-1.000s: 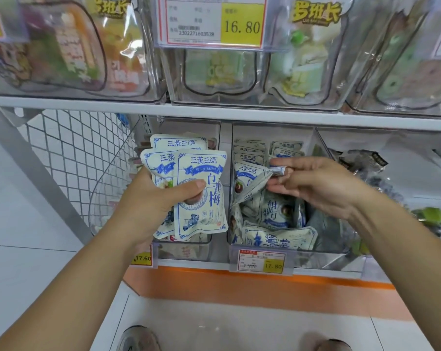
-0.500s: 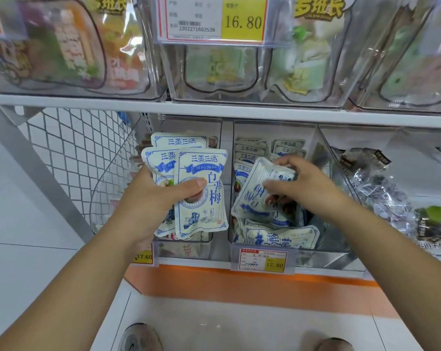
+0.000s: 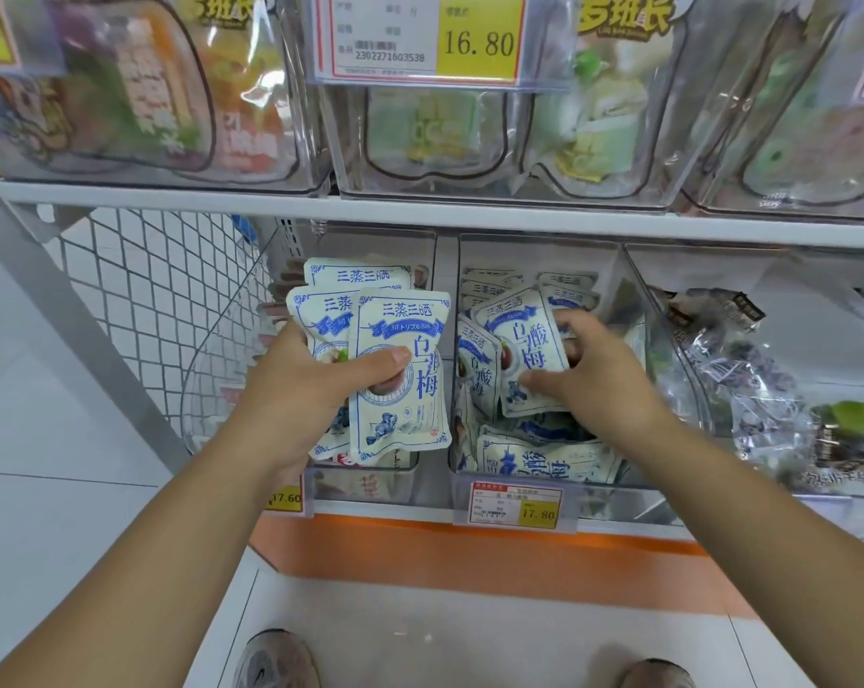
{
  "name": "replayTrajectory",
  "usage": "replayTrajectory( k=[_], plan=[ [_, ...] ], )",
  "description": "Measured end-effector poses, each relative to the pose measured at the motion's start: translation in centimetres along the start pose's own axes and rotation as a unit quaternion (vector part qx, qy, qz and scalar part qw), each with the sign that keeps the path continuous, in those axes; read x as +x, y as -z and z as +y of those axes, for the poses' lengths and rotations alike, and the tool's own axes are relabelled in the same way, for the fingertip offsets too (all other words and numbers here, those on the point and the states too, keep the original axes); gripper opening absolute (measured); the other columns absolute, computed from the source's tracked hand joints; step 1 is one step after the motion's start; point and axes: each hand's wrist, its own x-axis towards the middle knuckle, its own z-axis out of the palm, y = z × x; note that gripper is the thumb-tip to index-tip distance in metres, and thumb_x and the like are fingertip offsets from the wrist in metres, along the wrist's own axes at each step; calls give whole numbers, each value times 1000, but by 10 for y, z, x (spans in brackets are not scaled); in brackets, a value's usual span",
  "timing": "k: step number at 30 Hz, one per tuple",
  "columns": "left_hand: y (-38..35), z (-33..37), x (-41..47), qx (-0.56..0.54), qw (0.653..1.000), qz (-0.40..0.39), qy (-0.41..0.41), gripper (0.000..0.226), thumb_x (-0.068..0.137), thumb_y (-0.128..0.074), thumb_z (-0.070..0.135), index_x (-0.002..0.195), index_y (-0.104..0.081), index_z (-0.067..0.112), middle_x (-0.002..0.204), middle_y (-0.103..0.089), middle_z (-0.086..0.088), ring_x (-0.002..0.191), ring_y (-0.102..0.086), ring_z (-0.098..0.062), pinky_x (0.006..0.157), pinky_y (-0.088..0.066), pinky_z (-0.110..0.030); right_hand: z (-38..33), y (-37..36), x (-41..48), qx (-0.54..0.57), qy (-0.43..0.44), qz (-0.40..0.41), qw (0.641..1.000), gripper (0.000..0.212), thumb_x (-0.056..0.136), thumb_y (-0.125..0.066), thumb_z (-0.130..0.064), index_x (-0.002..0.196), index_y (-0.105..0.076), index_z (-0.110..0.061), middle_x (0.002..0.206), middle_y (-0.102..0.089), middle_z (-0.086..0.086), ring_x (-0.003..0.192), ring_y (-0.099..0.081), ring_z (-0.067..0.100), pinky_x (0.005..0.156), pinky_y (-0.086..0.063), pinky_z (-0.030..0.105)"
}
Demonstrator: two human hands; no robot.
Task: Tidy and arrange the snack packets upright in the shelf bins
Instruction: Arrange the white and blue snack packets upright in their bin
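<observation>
My left hand [image 3: 301,389] grips a fanned stack of white-and-blue snack packets [image 3: 400,379] upright in front of the left clear bin [image 3: 365,481]; my thumb lies across the front packet. My right hand [image 3: 593,374] holds a single matching packet [image 3: 524,350] almost upright inside the middle clear bin [image 3: 618,504], thumb on its lower front, fingers behind it. More of these packets stand in rows at the back of the middle bin [image 3: 494,283], and several lie flat and slumped at its front [image 3: 539,459].
A right-hand bin holds dark and clear wrapped snacks [image 3: 767,389]. Large clear bins of other snacks fill the upper shelf [image 3: 469,211]. Price tags [image 3: 519,504] hang on the lower shelf edge. White wire mesh [image 3: 147,300] closes the left end. My shoes show at the bottom.
My right hand lifted one packet from the middle bin's pile, turned it face-forward and stood it nearly upright. My left hand kept its stack still.
</observation>
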Motion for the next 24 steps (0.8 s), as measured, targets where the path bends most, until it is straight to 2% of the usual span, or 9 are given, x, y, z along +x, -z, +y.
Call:
replayTrajectory(
  k=[2,4,7,10,13,16,19,22,24],
  plan=[
    [1,1,-1,-7,1000,-4,-5,47,68,-83,20,112,-68,12,101,-76,-2,93,-73,-21,87,-57,-43,-3,1,2,-39,15,-1,999,40,79,-77,-10,109,-59,-30,93,-72,-10,77,-68,4,62,-54,19],
    [3,2,-2,-10,1000,-4,-9,38,75,-78,15,112,-68,12,100,-76,-2,92,-74,-21,82,-58,-39,-8,7,5,-93,14,36,995,38,79,-76,-8,110,-60,-23,96,-71,-4,78,-67,12,62,-54,27],
    [7,2,-1,-18,1000,-1,-13,32,79,-74,9,111,-68,11,98,-77,-1,88,-74,-17,71,-58,-26,-17,15,3,-46,13,119,992,41,77,-75,-4,110,-53,-16,99,-66,0,84,-62,18,65,-47,27],
    [10,2,0,-16,1000,-2,-19,29,80,-74,8,109,-69,12,97,-77,-1,87,-74,-16,71,-57,-24,-23,6,-2,-24,0,23,999,51,77,-75,-3,117,-51,-22,101,-65,-5,89,-63,13,69,-50,28],
    [11,1,-1,-14,1000,-4,-18,32,79,-74,9,111,-68,12,99,-77,-1,90,-74,-19,75,-59,-31,-13,-10,4,-159,17,-11,987,53,79,-77,-14,124,-50,-20,106,-66,0,93,-60,18,73,-45,28],
    [13,-1,-4,-16,1000,-7,-25,36,77,-75,12,113,-67,11,99,-77,-2,90,-74,-19,74,-58,-30,-12,-15,14,-289,11,-17,957,50,80,-77,-30,118,-49,-13,103,-64,5,93,-58,23,72,-39,26],
    [16,-2,-4,-16,1000,-11,-23,37,77,-74,11,113,-67,11,100,-76,-1,90,-74,-18,73,-58,-27,-17,-7,21,-240,-21,-74,968,47,78,-77,-35,113,-50,-20,100,-63,-3,82,-57,13,66,-43,26],
    [18,-2,-3,-19,999,-17,-26,37,77,-73,10,113,-68,13,100,-77,0,91,-74,-18,72,-58,-26,-15,-7,25,-237,22,-34,971,33,79,-78,-30,106,-60,-23,92,-64,-6,70,-54,7,54,-38,17],
    [18,-2,-3,-22,999,-17,-25,39,76,-74,11,114,-67,12,100,-77,0,90,-74,-16,70,-58,-24,-12,-16,27,-258,33,12,965,33,79,-78,-31,105,-61,-19,93,-66,-1,75,-54,12,58,-37,22]
  ],
)
